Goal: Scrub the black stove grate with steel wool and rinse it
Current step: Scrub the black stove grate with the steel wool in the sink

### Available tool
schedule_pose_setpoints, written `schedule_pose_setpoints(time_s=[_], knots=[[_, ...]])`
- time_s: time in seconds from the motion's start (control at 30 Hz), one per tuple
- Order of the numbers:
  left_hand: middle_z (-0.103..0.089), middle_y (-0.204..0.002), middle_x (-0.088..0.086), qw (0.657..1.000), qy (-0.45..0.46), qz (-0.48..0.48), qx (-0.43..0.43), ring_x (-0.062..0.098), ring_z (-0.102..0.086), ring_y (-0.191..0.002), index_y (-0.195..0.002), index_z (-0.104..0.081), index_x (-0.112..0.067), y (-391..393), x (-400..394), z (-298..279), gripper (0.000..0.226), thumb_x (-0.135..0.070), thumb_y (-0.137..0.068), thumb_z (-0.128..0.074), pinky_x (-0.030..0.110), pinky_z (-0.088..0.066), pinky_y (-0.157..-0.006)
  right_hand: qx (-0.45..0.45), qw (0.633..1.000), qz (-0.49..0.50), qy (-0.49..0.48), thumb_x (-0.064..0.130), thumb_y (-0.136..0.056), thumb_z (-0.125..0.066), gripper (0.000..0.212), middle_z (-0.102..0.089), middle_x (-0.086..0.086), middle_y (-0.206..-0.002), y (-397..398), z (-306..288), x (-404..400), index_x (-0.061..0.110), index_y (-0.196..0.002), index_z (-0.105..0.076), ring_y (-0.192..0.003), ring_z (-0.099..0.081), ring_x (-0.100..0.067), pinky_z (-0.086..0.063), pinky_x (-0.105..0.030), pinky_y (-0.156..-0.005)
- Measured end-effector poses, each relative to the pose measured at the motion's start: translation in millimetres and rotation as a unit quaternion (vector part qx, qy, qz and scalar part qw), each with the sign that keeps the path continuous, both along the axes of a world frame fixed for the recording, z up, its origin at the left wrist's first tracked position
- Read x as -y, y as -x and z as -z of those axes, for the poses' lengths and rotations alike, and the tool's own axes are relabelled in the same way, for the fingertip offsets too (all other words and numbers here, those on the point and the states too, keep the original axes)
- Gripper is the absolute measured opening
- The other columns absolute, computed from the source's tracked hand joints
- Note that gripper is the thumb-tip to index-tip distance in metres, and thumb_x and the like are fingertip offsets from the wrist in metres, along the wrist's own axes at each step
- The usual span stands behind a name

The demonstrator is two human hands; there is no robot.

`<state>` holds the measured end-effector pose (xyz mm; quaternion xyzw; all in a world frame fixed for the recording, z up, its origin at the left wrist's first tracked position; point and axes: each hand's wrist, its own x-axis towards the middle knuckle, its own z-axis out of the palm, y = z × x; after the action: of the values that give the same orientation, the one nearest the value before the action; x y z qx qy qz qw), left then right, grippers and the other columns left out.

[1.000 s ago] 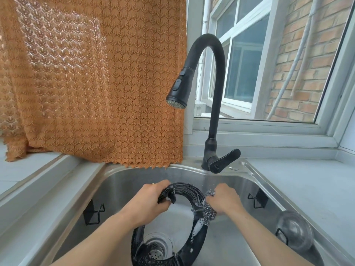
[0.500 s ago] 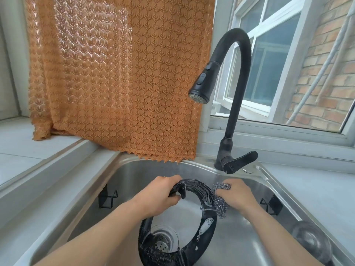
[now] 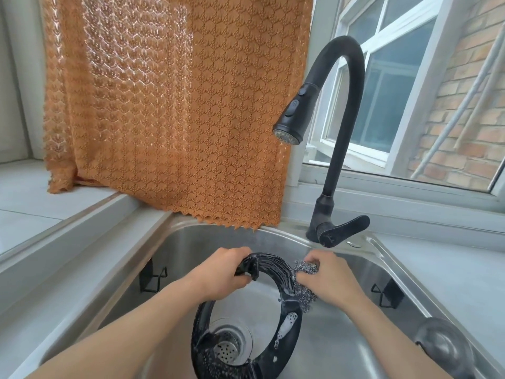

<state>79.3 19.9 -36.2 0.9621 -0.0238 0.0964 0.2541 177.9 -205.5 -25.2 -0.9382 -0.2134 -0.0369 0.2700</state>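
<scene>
the round black metal stove grate (image 3: 284, 272) stands up on its edge inside the shiny steel sink (image 3: 191, 242), with its bottom part sitting over the round drain strainer (image 3: 228, 348). white soap bubbles stick to the right side of the ring. the left hand (image 3: 218, 274) has its fingers curled tight round the top of the ring, by one of the little prongs, and holds it up. the right hand (image 3: 328, 280) squeezes a grey ball of steel wool (image 3: 306, 269) and presses it on the outer right side of the ring, near the top. this looks like the scrubbing part, and the rinse is not done yet, since soap is on the grate and no water comes out of the tall black bendy tap (image 3: 338, 105). its black lever (image 3: 344, 231) sits just behind the hands.

what could go wrong: the grate is wet and soapy, so it could slip out of the left hand and bang down on the sink. the steel wool is scratchy, so a slip could scrape the fingers or the sink wall. the orange lacy curtain (image 3: 177, 110) hangs down to the back rim, so splashes from rinsing could wet it. a clear round lid (image 3: 442, 348) rests at the right of the sink, and a swinging grate could knock it
</scene>
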Motion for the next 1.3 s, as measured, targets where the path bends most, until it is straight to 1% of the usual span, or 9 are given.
schedule_pose_setpoints(time_s=[0.13,0.23,0.6,0.73,0.9,1.0,1.07,1.17,1.3], knots=[[-0.065,-0.078,-0.001,0.999,0.036,-0.008,-0.017,0.007,-0.059,-0.055,-0.1,-0.06,-0.02,-4.1,-3.0,-0.3,0.004,-0.016,-0.098,-0.06,0.02,-0.05,-0.052,0.093,0.985,-0.14,-0.038,0.036,-0.083,-0.076,0.019,-0.058,0.02,-0.1,19.0,-2.9,-16.3,0.034,-0.098,-0.064,-0.091,-0.058,-0.001,-0.046,-0.024,-0.082],[-0.067,-0.074,0.004,0.999,0.038,-0.01,-0.023,0.009,-0.058,-0.051,-0.094,-0.059,-0.019,-6.2,-2.8,-0.2,0.009,-0.012,-0.097,-0.055,0.023,-0.051,-0.052,0.136,0.973,-0.184,-0.037,0.035,-0.089,-0.072,0.02,-0.056,0.014,-0.104,27.2,5.0,-32.5,0.028,-0.104,-0.062,-0.094,-0.056,-0.006,-0.046,-0.026,-0.085],[-0.062,-0.072,-0.001,0.999,0.042,-0.014,-0.027,0.01,-0.056,-0.049,-0.083,-0.052,-0.022,-2.8,5.3,-2.3,0.023,-0.008,-0.1,-0.043,0.022,-0.047,-0.049,0.133,0.981,-0.14,-0.017,0.027,-0.092,-0.067,0.023,-0.043,0.01,-0.096,31.1,17.9,-48.4,0.024,-0.095,-0.045,-0.084,-0.047,-0.015,-0.032,-0.03,-0.068],[-0.061,-0.073,0.0,0.998,0.046,-0.017,-0.025,0.008,-0.053,-0.048,-0.087,-0.054,-0.019,-3.0,7.3,-3.9,0.021,-0.009,-0.102,-0.042,0.02,-0.046,-0.047,0.121,0.987,-0.102,-0.009,0.032,-0.091,-0.069,0.025,-0.048,0.007,-0.096,25.8,21.0,-45.1,0.022,-0.092,-0.046,-0.087,-0.051,-0.02,-0.04,-0.033,-0.072],[-0.062,-0.075,0.002,0.998,0.047,-0.021,-0.025,0.01,-0.053,-0.048,-0.093,-0.057,-0.015,-2.2,6.9,-4.2,0.019,-0.008,-0.101,-0.041,0.021,-0.046,-0.047,0.069,0.997,-0.023,0.04,0.038,-0.09,-0.069,0.03,-0.053,0.004,-0.095,17.3,20.8,-38.4,0.022,-0.088,-0.045,-0.087,-0.051,-0.022,-0.038,-0.034,-0.072],[-0.062,-0.073,0.004,0.998,0.054,-0.02,-0.02,0.015,-0.053,-0.05,-0.089,-0.056,-0.021,-1.5,9.0,-5.0,0.023,-0.009,-0.102,-0.041,0.028,-0.049,-0.049,0.012,0.998,0.027,0.06,0.036,-0.086,-0.072,0.029,-0.064,-0.003,-0.092,13.6,21.9,-37.4,0.015,-0.086,-0.051,-0.081,-0.067,-0.028,-0.052,-0.034,-0.073],[-0.063,-0.075,0.005,0.998,0.05,-0.018,-0.016,0.018,-0.054,-0.053,-0.088,-0.056,-0.023,-0.5,9.8,-5.4,0.023,-0.011,-0.102,-0.042,0.033,-0.05,-0.051,-0.048,0.996,0.054,0.053,0.03,-0.082,-0.071,0.025,-0.069,-0.009,-0.086,11.7,22.2,-37.4,0.013,-0.079,-0.053,-0.066,-0.074,-0.029,-0.059,-0.034,-0.065],[-0.06,-0.075,0.001,0.999,0.034,-0.02,-0.002,0.018,-0.053,-0.056,-0.094,-0.058,-0.019,0.0,12.5,-4.6,0.019,-0.012,-0.102,-0.043,0.034,-0.047,-0.054,-0.14,0.985,0.087,0.039,0.02,-0.082,-0.068,0.016,-0.069,-0.01,-0.08,8.6,19.2,-34.8,0.008,-0.082,-0.057,-0.047,-0.071,-0.022,-0.052,-0.024,-0.047],[-0.057,-0.072,-0.003,1.0,0.022,-0.014,0.014,0.014,-0.048,-0.055,-0.097,-0.06,-0.017,-2.1,20.1,-2.6,0.019,-0.01,-0.102,-0.043,0.031,-0.04,-0.056,-0.231,0.964,0.133,0.014,0.021,-0.081,-0.073,0.021,-0.071,-0.009,-0.085,7.2,15.0,-29.1,0.006,-0.091,-0.062,-0.055,-0.074,-0.027,-0.063,-0.032,-0.065]])
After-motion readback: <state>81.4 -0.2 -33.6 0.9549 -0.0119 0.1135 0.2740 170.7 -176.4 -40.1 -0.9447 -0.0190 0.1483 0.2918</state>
